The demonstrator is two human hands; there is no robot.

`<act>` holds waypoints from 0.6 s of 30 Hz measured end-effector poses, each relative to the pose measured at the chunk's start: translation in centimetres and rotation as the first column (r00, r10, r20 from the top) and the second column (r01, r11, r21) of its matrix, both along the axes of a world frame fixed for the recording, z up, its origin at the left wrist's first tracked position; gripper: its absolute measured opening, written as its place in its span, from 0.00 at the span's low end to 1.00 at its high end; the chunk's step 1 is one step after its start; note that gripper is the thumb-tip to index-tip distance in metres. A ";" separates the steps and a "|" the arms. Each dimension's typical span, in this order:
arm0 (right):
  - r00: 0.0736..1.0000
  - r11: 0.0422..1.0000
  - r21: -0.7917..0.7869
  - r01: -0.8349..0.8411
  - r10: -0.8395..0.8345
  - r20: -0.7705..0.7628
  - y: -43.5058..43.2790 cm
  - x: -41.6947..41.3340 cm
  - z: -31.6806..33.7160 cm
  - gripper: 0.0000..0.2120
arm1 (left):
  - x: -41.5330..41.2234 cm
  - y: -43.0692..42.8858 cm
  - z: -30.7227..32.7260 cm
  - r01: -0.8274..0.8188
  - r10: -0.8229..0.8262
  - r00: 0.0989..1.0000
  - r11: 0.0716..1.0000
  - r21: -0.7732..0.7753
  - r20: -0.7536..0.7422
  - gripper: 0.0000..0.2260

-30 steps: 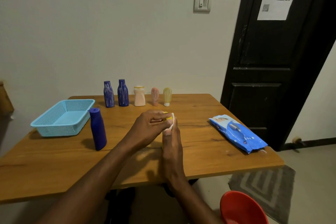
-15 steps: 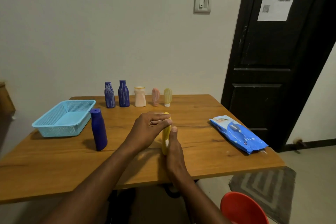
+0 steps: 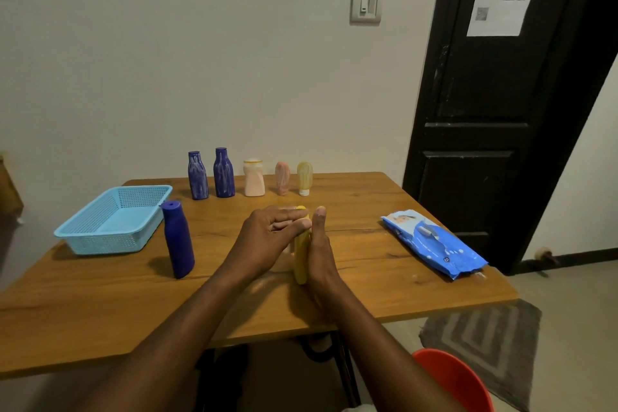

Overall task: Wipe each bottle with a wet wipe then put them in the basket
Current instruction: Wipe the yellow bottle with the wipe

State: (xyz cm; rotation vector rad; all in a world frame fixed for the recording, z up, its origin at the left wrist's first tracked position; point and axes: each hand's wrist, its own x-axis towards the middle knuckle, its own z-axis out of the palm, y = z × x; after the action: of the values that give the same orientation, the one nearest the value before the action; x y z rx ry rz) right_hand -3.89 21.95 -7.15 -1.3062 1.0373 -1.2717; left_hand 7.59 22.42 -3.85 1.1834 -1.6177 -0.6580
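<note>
Close to the near edge of the desk (image 3: 368,278), towards its middle, both hands are together around an upright yellow bottle (image 3: 301,259). The left hand (image 3: 271,237) curls over its top, fingers bent round the cap end. The right hand (image 3: 319,256) lies along the bottle's right side, thumb pointing up. Its fingers are hidden behind the bottle, so I cannot tell whether they grip. The wipe cannot be made out, though it is likely trapped under that palm.

The step in hand looks like the wiping of this bottle. Next, it needs carrying towards the desk's left edge and setting down in the light blue basket (image 3: 100,239).

A dark blue bottle (image 3: 179,241) stands between the hands and the basket, so the carry should pass over or behind it. Near the right edge lies a pack of wet wipes (image 3: 434,244). Along the far edge a row of five bottles (image 3: 254,177) waits.
</note>
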 end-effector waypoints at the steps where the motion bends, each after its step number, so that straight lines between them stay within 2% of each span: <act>1: 0.999 1.000 0.018 -0.011 0.012 -0.031 0.1 -0.3 -0.6 0.46 | 0.0 0.1 0.0 0.000 0.000 1.000 1.000 0.000 -0.005 0.15; 3: 0.994 0.999 0.050 -0.009 0.015 -0.111 0.6 -0.8 -1.9 0.42 | -0.1 0.2 0.0 0.011 -0.011 1.000 1.000 -0.002 -0.018 0.15; 7: 0.975 0.996 0.087 -0.004 0.024 -0.223 1.9 -1.4 -2.9 0.48 | -0.4 0.5 0.0 -0.013 0.013 1.000 1.000 -0.015 -0.026 0.14; 11: 0.984 0.994 0.108 -0.029 0.048 -0.174 4.8 -0.4 -3.2 0.47 | -0.6 0.6 -0.1 -0.026 0.025 1.000 0.999 -0.036 -0.018 0.14; 15: 0.992 0.997 0.082 0.003 0.007 -0.128 5.5 0.9 -3.3 0.54 | -0.6 0.6 0.0 -0.031 0.031 0.999 0.999 -0.024 -0.016 0.15; 18: 0.999 0.995 0.095 0.033 -0.031 -0.026 4.0 0.8 -2.6 0.51 | -0.4 0.5 0.0 -0.001 0.001 1.000 1.000 -0.013 -0.028 0.15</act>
State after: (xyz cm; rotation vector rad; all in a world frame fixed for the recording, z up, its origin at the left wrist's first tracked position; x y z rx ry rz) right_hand -3.09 25.95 -9.71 -1.2393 1.1271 -1.2174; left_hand 7.22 22.93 -3.84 1.1607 -1.5957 -0.6601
